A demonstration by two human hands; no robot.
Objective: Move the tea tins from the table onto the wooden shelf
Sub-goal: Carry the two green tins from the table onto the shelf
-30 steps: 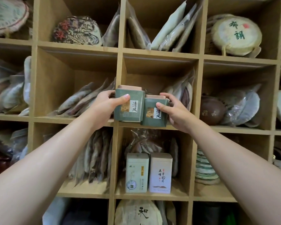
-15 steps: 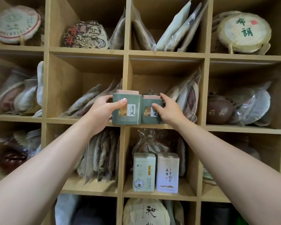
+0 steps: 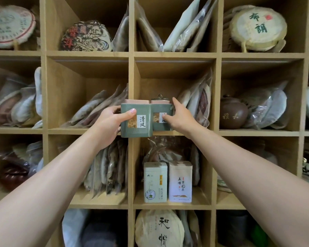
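In the head view, two green tea tins are being set into the middle compartment of the wooden shelf, the one directly above the compartment holding the two white tea boxes. The left green tin is clasped by the left hand, thumb across its front face and fingers hidden behind; its base overhangs the front edge of the shelf board and part of it stands before the vertical divider. The right green tin sits further inside that compartment, apparently resting on the board, and touches the left tin's side. It is steadied by the right hand, fingers laid along its right side and thumb low on its front.

Just beside the right tin, leaning bagged tea cakes crowd the compartment, and a small lidded jar stands behind it. For the step to go well, the left tin should probably be shifted toward the right tin, clear of the divider, then pushed in squarely until fully supported, the bags being held back.
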